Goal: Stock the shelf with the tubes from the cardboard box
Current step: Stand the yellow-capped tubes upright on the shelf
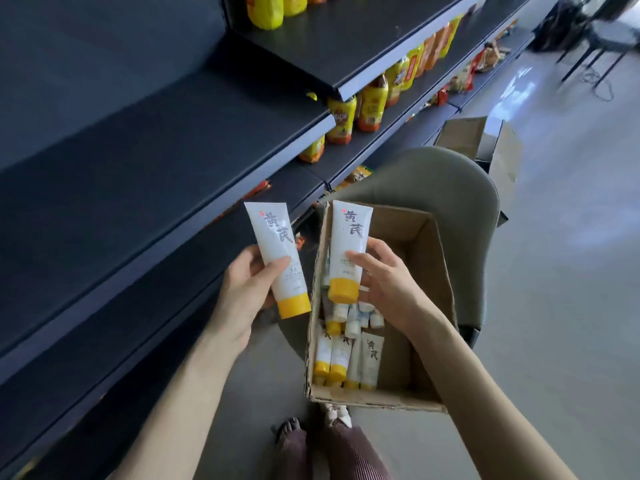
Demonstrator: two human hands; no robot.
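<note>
- In the head view, a white plastic tube with a yellow cap and dark lettering (277, 251) is gripped by the left hand (242, 292). The thumb is laid across its front and the cap points down, beside the dark blue metal shelf (156, 161).
- A second white tube with a yellow cap (348, 247) is pinched by the right hand (388, 282) around its lower body, just above the cap. It is held over the open brown cardboard box (426, 258).
- More white tubes (337, 358) are seen lying inside the box, which appears to rest on a grey upholstered chair (450, 188).
- Bottles with yellow and orange labels (372, 102) are seen farther along the shelving.
- The tubes are judged light, smooth and soft-walled, so the body would dent if squeezed hard. A grip low on the body, near the stiff cap, is judged best. The flat cap may allow each tube to be stood upright.
</note>
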